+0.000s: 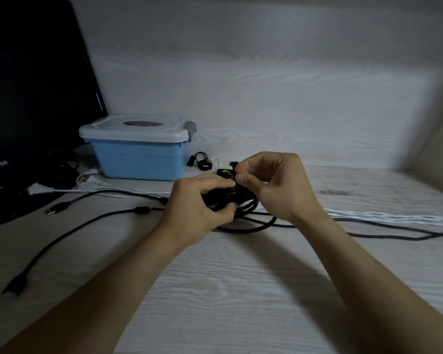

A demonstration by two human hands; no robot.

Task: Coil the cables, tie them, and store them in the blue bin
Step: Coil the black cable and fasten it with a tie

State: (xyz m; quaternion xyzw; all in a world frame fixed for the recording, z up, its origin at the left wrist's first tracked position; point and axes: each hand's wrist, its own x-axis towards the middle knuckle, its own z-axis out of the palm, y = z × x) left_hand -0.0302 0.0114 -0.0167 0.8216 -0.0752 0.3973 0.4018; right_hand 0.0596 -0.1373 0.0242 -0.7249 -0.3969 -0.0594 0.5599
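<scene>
A coiled black cable (pixel 243 215) lies at the middle of the pale wood table. My left hand (pixel 197 208) grips the coil's bundled strands from the left. My right hand (pixel 271 185) pinches a black strap tie (pixel 233 165) at the top of the bundle, beside the left fingers. The blue bin (pixel 138 159) stands behind on the left with its pale lid (pixel 136 130) shut. Loose black cables (pixel 69 232) with plugs trail to the left across the table.
A dark monitor (pixel 33 98) stands at the far left. White cables (pixel 87 185) lie before the bin; another white cable (pixel 394 217) and a black one (pixel 381 235) run off to the right. Spare black strap ties (pixel 202 162) lie right of the bin.
</scene>
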